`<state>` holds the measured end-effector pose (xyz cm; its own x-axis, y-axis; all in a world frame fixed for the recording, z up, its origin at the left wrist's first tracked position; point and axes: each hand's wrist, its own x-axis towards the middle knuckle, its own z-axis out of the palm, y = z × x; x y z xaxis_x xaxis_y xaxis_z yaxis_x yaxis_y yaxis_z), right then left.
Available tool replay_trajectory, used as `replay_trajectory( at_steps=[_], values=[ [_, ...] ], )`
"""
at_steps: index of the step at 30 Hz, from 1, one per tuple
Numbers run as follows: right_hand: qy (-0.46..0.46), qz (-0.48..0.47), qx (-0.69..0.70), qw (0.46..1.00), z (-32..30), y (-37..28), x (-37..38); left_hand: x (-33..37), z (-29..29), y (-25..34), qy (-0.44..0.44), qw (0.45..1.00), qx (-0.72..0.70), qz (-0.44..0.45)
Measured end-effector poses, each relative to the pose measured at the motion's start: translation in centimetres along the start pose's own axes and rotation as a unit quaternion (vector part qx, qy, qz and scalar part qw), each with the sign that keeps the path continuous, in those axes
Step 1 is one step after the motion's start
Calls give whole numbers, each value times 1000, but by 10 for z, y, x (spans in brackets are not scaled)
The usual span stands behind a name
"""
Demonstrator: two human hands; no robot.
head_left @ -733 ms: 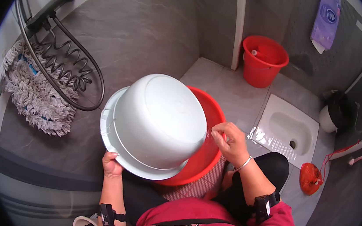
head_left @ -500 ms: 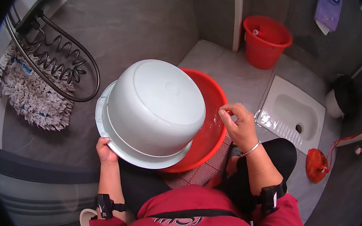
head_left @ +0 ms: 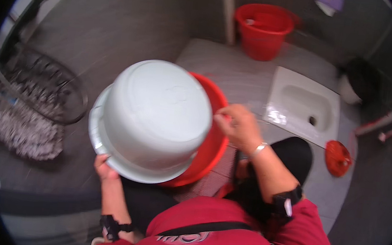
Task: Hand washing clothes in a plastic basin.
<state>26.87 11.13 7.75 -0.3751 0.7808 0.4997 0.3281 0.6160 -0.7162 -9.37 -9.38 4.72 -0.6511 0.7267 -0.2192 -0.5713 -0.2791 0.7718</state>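
Observation:
A pale blue-white plastic basin (head_left: 159,104) is tilted, its underside facing up. My left hand (head_left: 105,166) is closed on the near-left part of its rim. Below and to the right, partly covered by it, a larger red basin (head_left: 213,146) rests on the floor. My right hand (head_left: 239,127), with a silver bangle at the wrist, hovers by the red basin's right edge, just apart from the pale one. Its fingers are curled into a pinch; blur hides anything between them.
A squat toilet (head_left: 273,112) lies at the right, a red bucket (head_left: 261,42) stands behind, and a dark-lined bin (head_left: 350,91) is at the far right. A tied red bag (head_left: 337,159) sits near the right wall. A grey mop head (head_left: 28,129) and coiled hose (head_left: 81,96) are at the left.
The whole view has swung a little, so the surroundings sit further left. My right hand has come closer to the pale basin's side, while the left keeps hold of its rim.

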Motion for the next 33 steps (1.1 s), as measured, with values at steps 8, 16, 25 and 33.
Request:
replay_trajectory(
  at_steps=[8,16,25,33],
  values=[
    [50,-3,20,999,20,17,4,51,18,20,-146,979,77,-117],
    [149,86,98,980,-48,4,16,87,159,-30,-219,893,385,80],
    [48,-32,-121,991,-70,-18,73,19,257,-17,-294,686,610,267],
    [-41,-152,-140,978,-42,-41,80,15,245,-16,-326,694,582,272]
  ],
)
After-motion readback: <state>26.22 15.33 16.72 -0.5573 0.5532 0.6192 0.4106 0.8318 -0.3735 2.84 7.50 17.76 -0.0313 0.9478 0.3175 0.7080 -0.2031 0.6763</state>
